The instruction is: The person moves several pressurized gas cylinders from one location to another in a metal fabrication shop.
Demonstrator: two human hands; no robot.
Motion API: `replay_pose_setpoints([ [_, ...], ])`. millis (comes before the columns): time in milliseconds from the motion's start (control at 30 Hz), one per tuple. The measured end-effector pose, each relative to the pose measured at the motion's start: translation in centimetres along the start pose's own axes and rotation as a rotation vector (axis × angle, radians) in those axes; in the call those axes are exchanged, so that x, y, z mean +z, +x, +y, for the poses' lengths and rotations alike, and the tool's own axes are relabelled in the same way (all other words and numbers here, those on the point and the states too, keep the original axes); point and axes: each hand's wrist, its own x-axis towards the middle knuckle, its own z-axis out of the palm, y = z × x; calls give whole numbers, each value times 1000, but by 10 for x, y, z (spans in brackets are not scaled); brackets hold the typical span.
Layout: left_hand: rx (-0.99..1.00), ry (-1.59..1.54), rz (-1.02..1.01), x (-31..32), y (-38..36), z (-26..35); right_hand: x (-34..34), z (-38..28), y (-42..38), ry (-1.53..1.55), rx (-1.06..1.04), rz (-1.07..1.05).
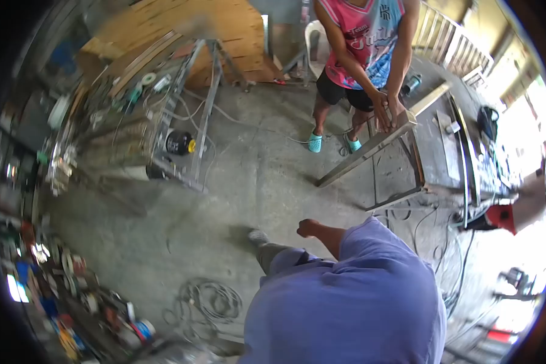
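My right hand [307,228] hangs in front of my body above the concrete floor, its fingers curled closed. Nothing shows in it, and it touches no object. My forearm comes out of the sleeve of my purple shirt [346,303]. My left hand is out of view. Ahead and to the right, another person in a pink and blue jersey [367,36] bends over a metal frame [370,151]. That person's two hands [389,112] rest together on the frame's upper corner.
At left, a workbench [118,145] bears tools and scraps beside a stepladder [206,115] and a black round container [179,142]. A metal-topped table [431,139] stands at right. Coiled hose [215,300] lies on the floor, with cables [443,236] at right and clutter [73,291] at lower left.
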Motion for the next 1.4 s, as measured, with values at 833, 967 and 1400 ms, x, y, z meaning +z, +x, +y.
replay_pose_setpoints([
  [833, 503, 683, -342, -233, 259, 522, -133, -15, -198, 633, 1260, 1641],
  [967, 577, 893, -303, -174, 273, 564, -256, -9, -262, 339, 1134, 1579],
  [1400, 701, 873, -436, 58, 176, 659, -264, 162, -260, 139, 1119, 1280],
])
